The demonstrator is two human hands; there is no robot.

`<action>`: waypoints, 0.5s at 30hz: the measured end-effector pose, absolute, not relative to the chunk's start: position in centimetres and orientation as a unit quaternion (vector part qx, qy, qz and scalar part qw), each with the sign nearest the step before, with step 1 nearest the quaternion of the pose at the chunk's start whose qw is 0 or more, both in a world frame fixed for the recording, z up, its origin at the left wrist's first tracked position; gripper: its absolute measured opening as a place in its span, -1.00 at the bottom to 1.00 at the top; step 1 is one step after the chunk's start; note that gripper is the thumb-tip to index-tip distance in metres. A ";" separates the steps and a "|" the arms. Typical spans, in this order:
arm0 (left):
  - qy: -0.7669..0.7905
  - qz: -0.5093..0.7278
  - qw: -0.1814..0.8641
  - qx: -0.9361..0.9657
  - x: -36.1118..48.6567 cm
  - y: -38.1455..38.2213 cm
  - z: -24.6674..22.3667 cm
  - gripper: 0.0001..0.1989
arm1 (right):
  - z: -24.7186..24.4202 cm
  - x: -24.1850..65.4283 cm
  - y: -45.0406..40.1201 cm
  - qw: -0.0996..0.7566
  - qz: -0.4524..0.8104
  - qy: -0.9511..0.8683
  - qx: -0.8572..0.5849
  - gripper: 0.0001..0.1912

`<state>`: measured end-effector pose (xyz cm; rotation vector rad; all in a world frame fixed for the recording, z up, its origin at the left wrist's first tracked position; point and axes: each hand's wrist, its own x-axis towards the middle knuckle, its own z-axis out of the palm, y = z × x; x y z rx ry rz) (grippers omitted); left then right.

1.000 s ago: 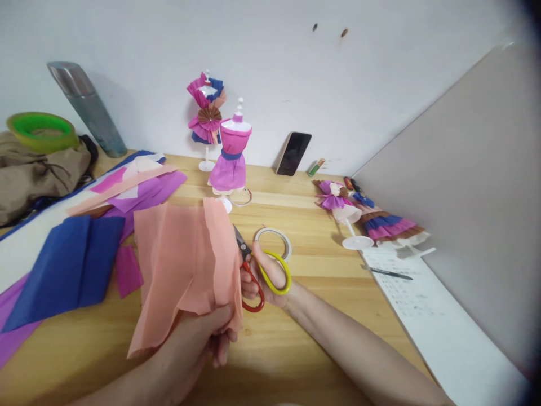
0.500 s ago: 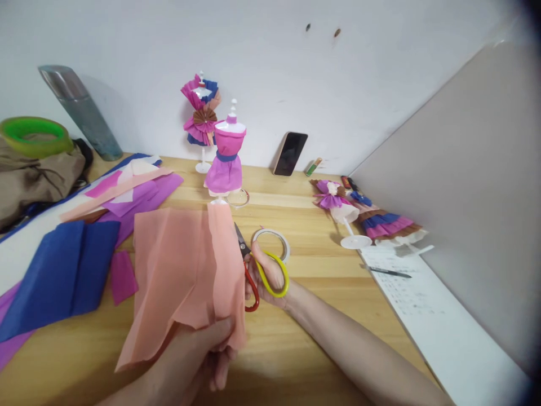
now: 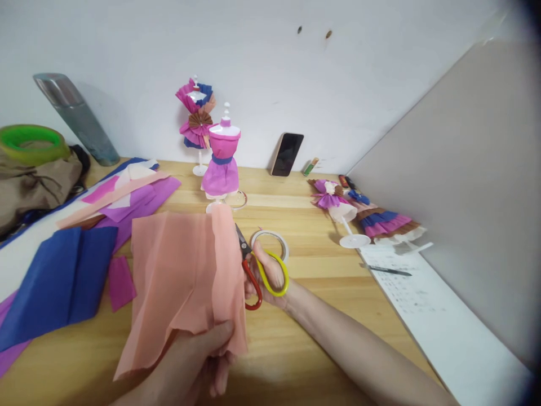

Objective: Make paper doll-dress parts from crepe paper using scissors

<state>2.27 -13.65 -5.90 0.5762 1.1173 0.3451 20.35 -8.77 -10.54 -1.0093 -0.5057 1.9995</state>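
My left hand [image 3: 213,355] pinches the lower edge of a peach sheet of crepe paper [image 3: 173,270], thumb on top. A folded strip runs along the sheet's right side. In my right hand [image 3: 270,273] is a pair of scissors [image 3: 245,251] with one yellow and one red handle. Their dark blades point up and left, right beside the folded strip; whether they touch it I cannot tell. Behind the sheet stands a small dress form [image 3: 224,158] in a pink and purple paper dress with a blue waistband. A white roll of tape [image 3: 285,248] lies just beyond my right hand.
Blue paper [image 3: 59,282] and purple paper [image 3: 160,194] lie at the left. A bottle [image 3: 80,121] and a green tape roll [image 3: 34,144] are farther back. Another dressed form [image 3: 198,124] and a phone [image 3: 287,155] stand by the wall. A pen [image 3: 389,270] rests on a written sheet [image 3: 448,332].
The view has shifted slightly. My left hand still holds the peach crepe paper, and the scissors remain beside its folded strip, their handles turned a little.
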 end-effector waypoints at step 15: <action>0.511 0.130 0.802 0.280 2.0 -13.8 -6.5 -0.48 | -10.2 20.8 -8.5 0.470 0.788 -0.153 -0.367 -0.43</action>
